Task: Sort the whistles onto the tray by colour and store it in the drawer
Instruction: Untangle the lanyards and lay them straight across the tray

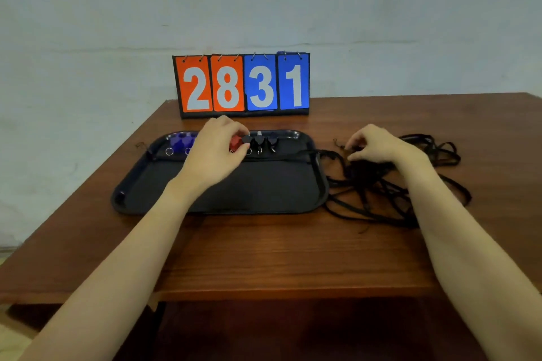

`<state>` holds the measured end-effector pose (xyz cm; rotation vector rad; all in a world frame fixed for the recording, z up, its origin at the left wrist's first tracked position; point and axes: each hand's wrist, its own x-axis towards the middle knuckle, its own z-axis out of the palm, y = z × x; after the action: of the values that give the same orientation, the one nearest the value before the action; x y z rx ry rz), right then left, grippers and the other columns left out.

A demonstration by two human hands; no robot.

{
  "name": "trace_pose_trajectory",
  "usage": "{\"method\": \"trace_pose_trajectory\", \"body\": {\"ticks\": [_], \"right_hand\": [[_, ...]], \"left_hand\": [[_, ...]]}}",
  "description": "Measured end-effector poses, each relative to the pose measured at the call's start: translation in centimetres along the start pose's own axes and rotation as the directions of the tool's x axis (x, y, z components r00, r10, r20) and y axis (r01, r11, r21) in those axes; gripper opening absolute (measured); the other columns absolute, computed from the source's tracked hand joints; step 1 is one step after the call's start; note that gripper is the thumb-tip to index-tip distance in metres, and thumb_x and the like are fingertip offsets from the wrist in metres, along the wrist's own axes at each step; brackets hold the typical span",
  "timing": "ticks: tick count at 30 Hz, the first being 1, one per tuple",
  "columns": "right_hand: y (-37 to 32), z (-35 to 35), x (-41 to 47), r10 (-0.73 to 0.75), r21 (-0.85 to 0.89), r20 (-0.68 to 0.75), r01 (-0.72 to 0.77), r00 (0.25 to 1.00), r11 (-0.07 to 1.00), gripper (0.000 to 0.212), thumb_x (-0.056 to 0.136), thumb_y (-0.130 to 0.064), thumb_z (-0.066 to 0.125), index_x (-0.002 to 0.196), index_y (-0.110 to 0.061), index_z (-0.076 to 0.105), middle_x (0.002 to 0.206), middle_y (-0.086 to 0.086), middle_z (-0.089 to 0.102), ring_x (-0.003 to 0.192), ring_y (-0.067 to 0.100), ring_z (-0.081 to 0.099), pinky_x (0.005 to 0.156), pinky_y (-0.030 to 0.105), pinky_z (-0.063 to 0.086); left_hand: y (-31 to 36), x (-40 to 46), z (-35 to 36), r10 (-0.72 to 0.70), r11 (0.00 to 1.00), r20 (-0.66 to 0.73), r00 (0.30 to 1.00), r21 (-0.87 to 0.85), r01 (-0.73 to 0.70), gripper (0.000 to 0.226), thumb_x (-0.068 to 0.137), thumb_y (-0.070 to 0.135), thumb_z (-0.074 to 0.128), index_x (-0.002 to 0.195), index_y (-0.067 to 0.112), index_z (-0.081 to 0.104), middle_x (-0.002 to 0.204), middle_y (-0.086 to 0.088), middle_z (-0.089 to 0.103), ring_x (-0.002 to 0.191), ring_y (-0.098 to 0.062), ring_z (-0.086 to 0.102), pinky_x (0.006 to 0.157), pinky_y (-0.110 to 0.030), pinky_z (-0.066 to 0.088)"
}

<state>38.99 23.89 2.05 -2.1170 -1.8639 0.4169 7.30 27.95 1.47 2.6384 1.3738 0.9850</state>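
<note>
On the brown wooden surface [264,258] a black tray [234,190] lies in front of the person, and the whistles are lined up along its far edge. At the left end sit blue whistles [180,141], partly hidden by the left hand [217,143]. That hand reaches over the tray with its fingers curled, pinching a red whistle [234,142] between thumb and fingertips, right beside the row of black whistles [259,139] that stand to its right. Small metal rings show at the near ends of several whistles. A black cord [278,157] runs across the tray just nearer than the row and over its right rim.

Off to the right of the tray, a tangle of black lanyards [390,184] is spread on the surface. The right hand [372,145] hovers over the far part of this heap, fingers bent and drawn together; it seems to pinch something small and dark at its fingertips, though I cannot tell what it is, or whether it truly has hold of it.

Behind the tray, against the pale wall [264,9], a flip scoreboard [242,85] stands upright, showing 28 on orange cards and 31 on blue ones.
</note>
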Motion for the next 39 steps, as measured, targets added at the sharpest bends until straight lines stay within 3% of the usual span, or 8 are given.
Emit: {"method": "trace_pose_trajectory", "body": {"ticks": [4, 9, 14, 21, 28, 32, 35, 39], "right_hand": [[1.4, -0.6, -0.1, 0.134, -0.017, -0.084, -0.136, 0.987, 0.991, 0.010, 0.086, 0.002, 0.062, 0.088, -0.001, 0.072, 0.107, 0.015, 0.067, 0.097, 0.027, 0.060, 0.080, 0.033, 0.048], [2.4, -1.1, 0.2, 0.195, -0.068, -0.157, -0.208, 0.968, 0.976, 0.010, 0.088, -0.008, 0.058, 0.087, -0.006, 0.068, 0.097, 0.013, 0.069, 0.091, 0.030, 0.062, 0.091, 0.048, 0.050], [-0.7, -1.0, -1.0, 0.038, 0.135, -0.026, -0.034, 0.999, 0.990, 0.018, 0.080, -0.028, 0.076, 0.078, -0.011, 0.072, 0.080, -0.001, 0.067, 0.079, 0.014, 0.061, 0.074, 0.030, 0.048], [-1.2, -0.1, -0.5, 0.118, -0.022, 0.045, -0.118, 0.992, 0.993, 0.020, 0.084, -0.017, 0.068, 0.073, -0.011, 0.053, 0.089, 0.011, 0.063, 0.083, 0.026, 0.061, 0.068, 0.033, 0.048], [-0.1, -1.3, -1.0, 0.209, -0.007, 0.034, -0.209, 0.977, 0.978, 0.028, 0.088, -0.019, 0.063, 0.070, -0.008, 0.044, 0.073, 0.005, 0.048, 0.070, 0.023, 0.049, 0.063, 0.031, 0.039], [0.7, -1.8, -1.3, 0.363, -0.052, -0.173, -0.377, 0.916, 0.925, 0.023, 0.088, -0.021, 0.060, 0.075, -0.007, 0.047, 0.068, 0.002, 0.047, 0.060, 0.020, 0.048, 0.053, 0.027, 0.037], [1.4, -2.5, -1.7, 0.469, 0.051, -0.417, -0.495, 0.779, 0.868, 0.030, 0.088, -0.017, 0.059, 0.063, -0.010, 0.045, 0.062, 0.004, 0.048, 0.051, 0.019, 0.044, 0.046, 0.024, 0.032], [1.4, -3.4, -1.5, 0.425, 0.354, -0.592, -0.252, 0.685, 0.901, 0.028, 0.089, -0.019, 0.059, 0.065, -0.007, 0.050, 0.064, 0.004, 0.052, 0.056, 0.021, 0.050, 0.052, 0.028, 0.042]], "left_hand": [[1.3, -0.5, 0.6, 0.074, 0.997, 0.074, 0.995, 0.004, -0.075, 0.028, 0.090, 0.024, 0.062, 0.117, 0.019, 0.062, 0.120, -0.001, 0.058, 0.115, -0.015, 0.049, 0.095, -0.025, 0.036], [1.6, -0.5, 0.9, 0.075, 0.997, 0.095, 0.993, 0.005, -0.076, 0.027, 0.090, 0.022, 0.062, 0.117, 0.018, 0.063, 0.120, -0.001, 0.059, 0.113, -0.013, 0.050, 0.092, -0.022, 0.036], [3.0, 0.4, 1.0, 0.105, 0.994, 0.104, 0.989, -0.017, -0.104, 0.026, 0.090, 0.023, 0.062, 0.115, 0.020, 0.063, 0.115, 0.001, 0.061, 0.108, -0.013, 0.052, 0.089, -0.023, 0.042], [7.0, 3.1, 2.8, 0.201, 0.972, 0.209, 0.957, 0.080, -0.222, 0.032, 0.090, 0.030, 0.062, 0.121, 0.021, 0.063, 0.117, 0.001, 0.060, 0.111, -0.015, 0.052, 0.095, -0.032, 0.046], [8.3, 4.6, 6.1, 0.075, 0.996, 0.240, 0.968, 0.019, -0.082, 0.021, 0.088, 0.021, 0.065, 0.106, 0.013, 0.071, 0.098, -0.003, 0.069, 0.091, -0.019, 0.064, 0.085, -0.035, 0.054], [7.7, 4.5, 6.9, 0.038, 0.999, 0.232, 0.972, 0.003, -0.040, 0.016, 0.088, 0.020, 0.065, 0.101, 0.014, 0.072, 0.096, -0.002, 0.071, 0.089, -0.017, 0.065, 0.084, -0.036, 0.055], [7.6, 4.5, 7.0, 0.028, 1.000, 0.217, 0.976, -0.011, -0.027, 0.014, 0.088, 0.019, 0.064, 0.099, 0.015, 0.072, 0.093, -0.001, 0.071, 0.085, -0.014, 0.065, 0.082, -0.033, 0.055], [7.7, 4.6, 7.0, 0.015, 1.000, 0.203, 0.979, -0.025, -0.010, 0.015, 0.089, 0.023, 0.063, 0.100, 0.018, 0.071, 0.091, 0.004, 0.069, 0.084, -0.010, 0.063, 0.079, -0.029, 0.055]]}}
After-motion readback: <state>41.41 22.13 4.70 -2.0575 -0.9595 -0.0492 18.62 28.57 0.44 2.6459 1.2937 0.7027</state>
